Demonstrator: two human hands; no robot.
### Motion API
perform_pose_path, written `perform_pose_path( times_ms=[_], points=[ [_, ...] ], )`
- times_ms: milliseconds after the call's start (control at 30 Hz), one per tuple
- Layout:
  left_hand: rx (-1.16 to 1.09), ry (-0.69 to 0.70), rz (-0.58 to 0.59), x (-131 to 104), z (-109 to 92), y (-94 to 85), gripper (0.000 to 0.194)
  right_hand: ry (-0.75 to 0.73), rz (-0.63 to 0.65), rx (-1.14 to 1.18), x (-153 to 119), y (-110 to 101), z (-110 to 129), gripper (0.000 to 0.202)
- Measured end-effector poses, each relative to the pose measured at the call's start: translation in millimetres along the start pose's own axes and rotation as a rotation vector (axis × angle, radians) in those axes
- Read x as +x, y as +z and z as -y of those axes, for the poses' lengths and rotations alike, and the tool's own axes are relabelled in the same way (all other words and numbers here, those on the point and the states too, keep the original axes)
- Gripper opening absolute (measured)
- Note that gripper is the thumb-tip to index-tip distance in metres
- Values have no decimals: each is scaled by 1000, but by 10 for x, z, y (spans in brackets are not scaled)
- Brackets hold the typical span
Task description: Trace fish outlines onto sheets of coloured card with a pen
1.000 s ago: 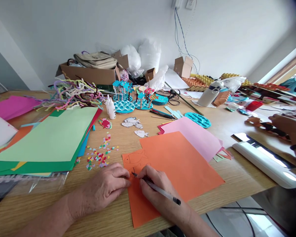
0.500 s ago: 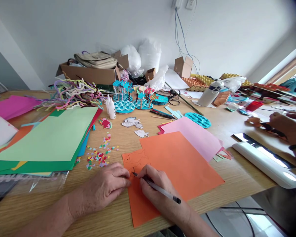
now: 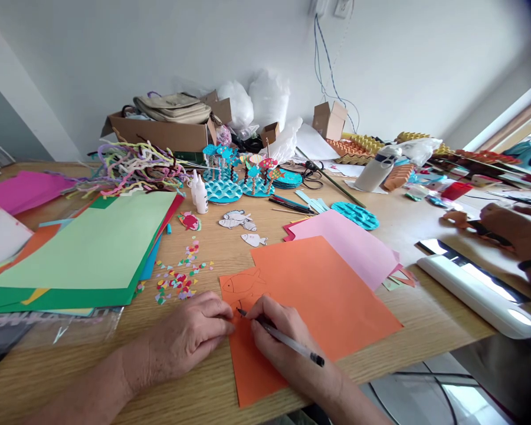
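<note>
My right hand (image 3: pixel 281 336) is closed round a pen (image 3: pixel 292 343) with a clear barrel and a black end. Its tip touches an orange sheet of paper (image 3: pixel 331 295) near the left edge, just below a fish outline (image 3: pixel 243 282) drawn there. A second outline lies partly under my fingers. My left hand (image 3: pixel 192 330) rests open, its fingers slightly bent and lying against the sheet's left edge. Beyond the sheet are a white paper fish (image 3: pixel 253 239), overlapping drawn fish cutouts (image 3: pixel 238 220) and a red fish (image 3: pixel 189 221).
Paper confetti (image 3: pixel 179 283) is scattered left of the sheet, beside stacked coloured paper (image 3: pixel 88 242). White glue bottles (image 3: pixel 200 195) stand before blue fish decorations (image 3: pixel 221 189). Pink paper (image 3: pixel 345 242) lies behind. At right are a white paper trimmer (image 3: pixel 473 295) and another person's hand (image 3: pixel 513 227).
My hands, the pen and the sheet look unchanged. At the right, the other person's hand has shifted slightly.
</note>
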State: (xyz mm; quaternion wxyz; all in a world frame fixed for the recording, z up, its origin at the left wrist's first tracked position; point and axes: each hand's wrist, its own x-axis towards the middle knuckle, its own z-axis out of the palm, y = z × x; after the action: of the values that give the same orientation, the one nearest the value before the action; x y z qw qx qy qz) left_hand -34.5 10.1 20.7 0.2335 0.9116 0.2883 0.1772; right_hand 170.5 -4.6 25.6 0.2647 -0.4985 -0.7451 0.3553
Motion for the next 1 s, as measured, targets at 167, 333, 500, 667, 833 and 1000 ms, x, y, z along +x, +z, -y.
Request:
perform_pose_path(
  times_ms=[167,333,500,667,833,1000],
  points=[
    [5,-5,7,-4,-11,-9,25,2,1,4,-2,6,-9,15],
    [-4,-7,12,-15,-1,-1,25,3,0,-2,5,1,0,15],
    [-5,-7,23,-4,8,4,25,-3,-1,-8,6,-7,4,15],
    [-2,-12,18,-3,0,-2,24,-2,-2,-12,3,-2,4,15],
    [0,-25,34,-14,-5,-4,25,16,-4,1,9,3,4,15],
    [-2,-34,40,-20,-15,-7,25,-8,3,5,7,6,-3,15]
  ],
)
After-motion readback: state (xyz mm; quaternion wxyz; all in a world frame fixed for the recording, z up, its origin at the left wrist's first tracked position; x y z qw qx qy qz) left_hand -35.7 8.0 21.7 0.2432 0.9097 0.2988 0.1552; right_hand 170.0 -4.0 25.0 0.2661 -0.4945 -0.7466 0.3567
